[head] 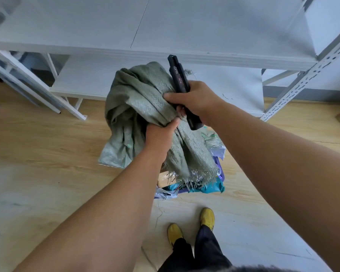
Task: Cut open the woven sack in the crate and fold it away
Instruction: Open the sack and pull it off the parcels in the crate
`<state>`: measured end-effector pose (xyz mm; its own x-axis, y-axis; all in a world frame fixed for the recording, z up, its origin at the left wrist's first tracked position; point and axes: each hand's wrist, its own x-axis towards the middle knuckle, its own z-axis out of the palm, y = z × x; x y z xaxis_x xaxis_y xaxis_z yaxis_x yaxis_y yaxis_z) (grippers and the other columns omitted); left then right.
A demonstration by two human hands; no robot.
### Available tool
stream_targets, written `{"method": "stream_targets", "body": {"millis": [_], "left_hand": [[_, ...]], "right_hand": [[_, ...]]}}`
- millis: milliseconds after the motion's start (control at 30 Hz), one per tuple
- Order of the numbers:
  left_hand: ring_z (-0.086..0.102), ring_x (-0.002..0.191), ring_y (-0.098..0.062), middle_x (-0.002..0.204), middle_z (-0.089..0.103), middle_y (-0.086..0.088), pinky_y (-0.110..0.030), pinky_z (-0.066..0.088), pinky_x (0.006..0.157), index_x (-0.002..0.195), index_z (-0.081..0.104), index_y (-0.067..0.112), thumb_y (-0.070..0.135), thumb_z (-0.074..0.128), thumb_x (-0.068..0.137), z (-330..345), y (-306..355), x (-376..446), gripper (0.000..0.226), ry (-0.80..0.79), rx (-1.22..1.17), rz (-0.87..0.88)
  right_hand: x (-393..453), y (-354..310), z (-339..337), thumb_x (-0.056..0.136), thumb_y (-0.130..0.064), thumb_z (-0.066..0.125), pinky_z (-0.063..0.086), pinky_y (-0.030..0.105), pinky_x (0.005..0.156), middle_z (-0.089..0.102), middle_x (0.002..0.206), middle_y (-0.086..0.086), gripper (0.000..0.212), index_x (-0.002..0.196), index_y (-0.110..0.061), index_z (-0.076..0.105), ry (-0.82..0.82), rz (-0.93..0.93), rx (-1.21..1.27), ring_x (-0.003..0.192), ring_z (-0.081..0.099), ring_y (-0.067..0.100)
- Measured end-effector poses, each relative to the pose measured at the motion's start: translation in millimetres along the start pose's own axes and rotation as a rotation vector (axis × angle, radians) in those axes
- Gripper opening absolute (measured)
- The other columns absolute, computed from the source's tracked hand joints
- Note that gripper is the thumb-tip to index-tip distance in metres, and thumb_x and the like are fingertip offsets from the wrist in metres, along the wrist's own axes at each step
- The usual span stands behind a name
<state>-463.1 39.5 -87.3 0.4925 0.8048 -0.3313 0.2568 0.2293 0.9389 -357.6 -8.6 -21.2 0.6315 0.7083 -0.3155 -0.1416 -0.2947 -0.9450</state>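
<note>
The crumpled grey-green woven sack is held up in the air, above a purple crate full of plastic scraps on the wooden floor. It seems to be bunched up so it can be folded small. The left hand grips the sack near its middle, fingers curled round the cloth. The right hand holds a long black cutter and pinches the sack with its fingertips too, likely so both stay under control. The sack hangs long-ways from top to bottom, with its frayed cut edge pointing down at the crate. The cutter points up and away, toward the white metal shelf.
</note>
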Motion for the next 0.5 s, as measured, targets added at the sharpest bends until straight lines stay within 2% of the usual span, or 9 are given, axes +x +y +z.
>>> {"method": "stream_targets", "body": {"millis": [67,100,167,267,333,400,500], "left_hand": [[0.062,0.106,-0.017,0.100,0.065,0.004,-0.019,0.042,0.079,0.114,0.064,0.007,0.019,0.073,0.083,1.1,1.0,3.4,0.034,0.044,-0.058,-0.051],[0.060,0.106,-0.017,0.102,0.063,0.005,-0.021,0.041,0.082,0.114,0.063,0.011,0.020,0.072,0.085,-0.4,2.0,4.2,0.033,0.063,-0.056,-0.061],[0.058,0.107,-0.018,0.106,0.062,0.006,-0.026,0.041,0.087,0.111,0.061,0.020,0.023,0.070,0.086,-3.7,4.4,5.7,0.027,0.080,-0.037,-0.075],[0.058,0.104,-0.015,0.103,0.062,0.009,-0.028,0.044,0.090,0.108,0.062,0.022,0.022,0.069,0.086,-2.3,16.8,3.1,0.023,0.057,-0.024,-0.037],[0.056,0.100,-0.010,0.101,0.060,0.010,-0.022,0.041,0.086,0.112,0.064,0.015,0.019,0.069,0.087,3.2,29.1,1.0,0.027,0.061,0.003,0.071],[0.055,0.102,-0.008,0.106,0.060,0.008,-0.019,0.039,0.087,0.116,0.063,0.011,0.018,0.068,0.087,6.5,39.4,0.8,0.031,0.079,0.043,0.201],[0.052,0.106,-0.006,0.116,0.060,0.004,-0.013,0.036,0.086,0.122,0.060,0.008,0.019,0.069,0.087,5.0,46.5,3.3,0.038,0.104,0.119,0.303]], "right_hand": [[-1.2,8.0,-5.4,0.078,-0.017,0.079,0.046,0.023,0.046,0.059,0.066,0.009,0.028,0.095,-0.004,0.062,0.034,-0.057,-0.026,0.045,0.050,0.014],[-2.3,14.4,-10.4,0.078,-0.020,0.080,0.048,0.023,0.049,0.061,0.075,0.008,0.034,0.105,-0.008,0.064,0.049,-0.070,-0.089,0.049,0.052,0.014],[-6.3,31.7,-19.6,0.078,-0.024,0.079,0.051,0.022,0.054,0.060,0.076,0.002,0.042,0.114,-0.014,0.061,0.032,-0.020,-0.272,0.053,0.055,0.012],[-8.8,58.2,-21.7,0.077,-0.018,0.081,0.058,0.026,0.059,0.059,0.071,0.000,0.037,0.106,-0.014,0.059,-0.034,0.109,-0.368,0.054,0.064,0.014],[-3.1,65.6,-17.5,0.075,-0.014,0.079,0.061,0.044,0.071,0.061,0.072,0.002,0.027,0.091,-0.018,0.058,0.061,0.082,-0.300,0.064,0.070,0.024],[7.2,62.6,-15.2,0.075,-0.010,0.076,0.059,0.051,0.076,0.060,0.072,0.003,0.025,0.081,-0.021,0.054,0.158,0.016,-0.193,0.067,0.069,0.028],[17.6,48.5,-14.0,0.078,-0.003,0.074,0.059,0.049,0.078,0.060,0.081,0.008,0.025,0.092,-0.014,0.056,0.126,-0.002,-0.100,0.073,0.066,0.027]]}}
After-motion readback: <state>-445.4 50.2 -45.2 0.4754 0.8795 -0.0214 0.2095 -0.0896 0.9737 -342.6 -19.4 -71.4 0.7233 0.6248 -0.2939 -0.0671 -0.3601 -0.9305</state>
